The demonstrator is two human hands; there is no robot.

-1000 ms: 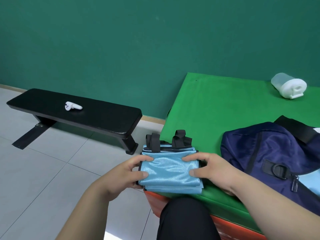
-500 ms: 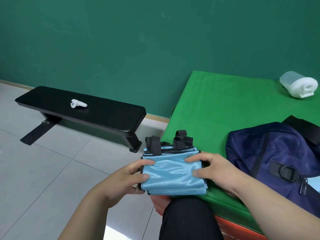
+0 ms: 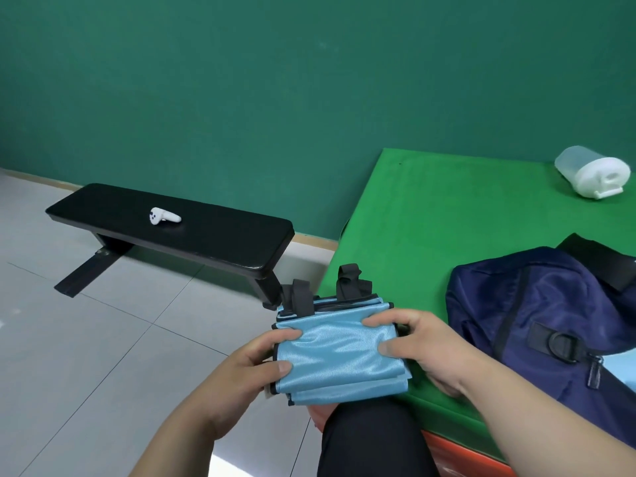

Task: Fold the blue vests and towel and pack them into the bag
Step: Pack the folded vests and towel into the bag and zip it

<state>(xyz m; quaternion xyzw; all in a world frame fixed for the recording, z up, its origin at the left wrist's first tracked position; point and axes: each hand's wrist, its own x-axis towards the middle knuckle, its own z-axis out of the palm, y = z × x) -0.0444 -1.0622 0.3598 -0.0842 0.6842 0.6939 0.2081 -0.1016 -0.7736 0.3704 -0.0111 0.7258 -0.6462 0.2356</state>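
A folded stack of light blue vests (image 3: 339, 356) with black trim and black straps sits at the near left corner of the green mat (image 3: 457, 222). My left hand (image 3: 247, 370) grips the stack's left edge, thumb on top. My right hand (image 3: 426, 349) grips its right edge, fingers curled over the top layer. The navy bag (image 3: 550, 315) lies on the mat just right of my right hand, with a black strap and buckle showing. A strip of light blue cloth (image 3: 619, 370) peeks out at the right edge beside the bag.
A black bench (image 3: 213, 239) stands on the tiled floor to the left, with a white controller (image 3: 163, 216) on it. A white plastic container (image 3: 593, 172) lies on its side at the mat's far right. My dark-trousered knee (image 3: 371, 438) is below the stack.
The stack has risen slightly off the mat corner between my hands, and my view has shifted a little to the left. My grip on both edges is unchanged.
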